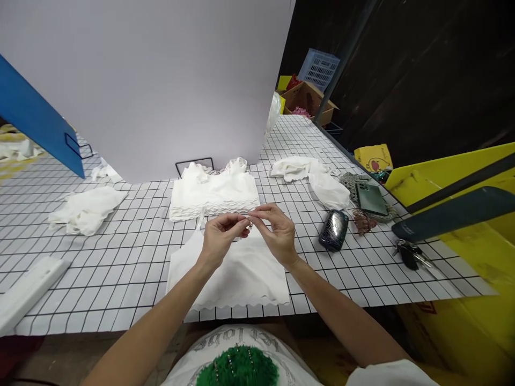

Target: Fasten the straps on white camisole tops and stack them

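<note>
My left hand [220, 236] and my right hand [278, 234] meet fingertip to fingertip above a white strappy top [237, 276]. Both are closed in a pinch. Between the fingertips is something small that I cannot make out; a little dark bit shows just below them. The top lies flat on the grid-patterned cloth [132, 284] near the table's front edge, its wavy hem towards me. One thin strap stands up at its left, and my hands hide part of its upper edge. Right behind sits a neat stack of white garments [215, 193] with wavy edges.
White garments lie crumpled at left [86, 209] and right [298, 168]. A white power strip [32, 292] is at front left. To the right are a black wrapped object [333, 230], a phone [370, 199] and keys [412, 254]. A white panel [161, 91] rises behind the stack.
</note>
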A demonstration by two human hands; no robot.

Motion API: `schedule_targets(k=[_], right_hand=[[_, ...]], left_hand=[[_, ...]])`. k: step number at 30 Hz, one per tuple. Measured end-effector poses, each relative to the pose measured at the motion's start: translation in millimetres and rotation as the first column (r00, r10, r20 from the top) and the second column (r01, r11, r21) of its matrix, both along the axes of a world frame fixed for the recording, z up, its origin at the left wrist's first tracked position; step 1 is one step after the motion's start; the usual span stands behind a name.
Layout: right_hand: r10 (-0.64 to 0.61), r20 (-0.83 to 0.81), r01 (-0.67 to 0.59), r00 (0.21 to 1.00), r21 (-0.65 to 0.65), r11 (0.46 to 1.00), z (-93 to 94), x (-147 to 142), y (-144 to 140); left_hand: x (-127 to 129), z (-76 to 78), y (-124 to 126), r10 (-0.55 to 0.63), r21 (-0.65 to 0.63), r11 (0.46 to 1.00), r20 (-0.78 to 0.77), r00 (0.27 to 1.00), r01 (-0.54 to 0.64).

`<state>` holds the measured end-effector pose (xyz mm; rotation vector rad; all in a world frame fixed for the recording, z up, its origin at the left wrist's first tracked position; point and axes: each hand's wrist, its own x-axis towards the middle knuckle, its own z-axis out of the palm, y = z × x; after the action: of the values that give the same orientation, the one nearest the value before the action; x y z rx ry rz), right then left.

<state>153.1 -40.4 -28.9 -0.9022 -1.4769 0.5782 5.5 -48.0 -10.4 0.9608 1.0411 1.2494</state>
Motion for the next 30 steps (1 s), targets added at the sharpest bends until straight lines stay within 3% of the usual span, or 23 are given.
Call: schedule_targets(k=[5,9,14,16,20,26,27,30], right_hand=[[0.117,-0.042,-0.120,0.992,-0.081,0.989,0.3,3,0],[0.336,0.142,-0.314,0.931,-0.159,0.936,5.2,12,7],[0.456,0.371,-0.365,0.809,-0.291,0.885,13.4,21,33],[0.577,0.332,-0.438,0.746,-0.408,0.801,16.8,24,44],[0.753,0.068,-0.601,0.654,-0.558,0.573,25.5,37,61],[0.840,-0.013,-0.639,0.542,-0.656,0.402,41.1,46,65],[0.830,-0.009,-0.636,0.558,-0.647,0.420,41.7,45,64],[0.720,0.102,-0.535,0.686,-0.601,0.595,38.5,40,58]], left_hand=[[0,0.4,1,-0.054,-0.018,0.998,0.086,0.995,0.055],[-7,4.9,6,-0.102,-0.016,0.995,0.055,0.993,0.103],[-14,9.1,12,-0.144,-0.012,0.990,-0.077,0.987,0.143],[-18,10.5,15,-0.182,-0.011,0.983,-0.130,0.975,0.182],[-25,12.4,19,-0.279,-0.034,0.960,-0.230,0.932,0.278],[-20,9.0,23,-0.222,-0.003,0.970,-0.420,0.880,0.244],[-18,8.2,23,-0.198,0.016,0.974,-0.431,0.881,0.226],[-14,2.0,22,-0.148,0.081,0.977,-0.418,0.896,0.199]])
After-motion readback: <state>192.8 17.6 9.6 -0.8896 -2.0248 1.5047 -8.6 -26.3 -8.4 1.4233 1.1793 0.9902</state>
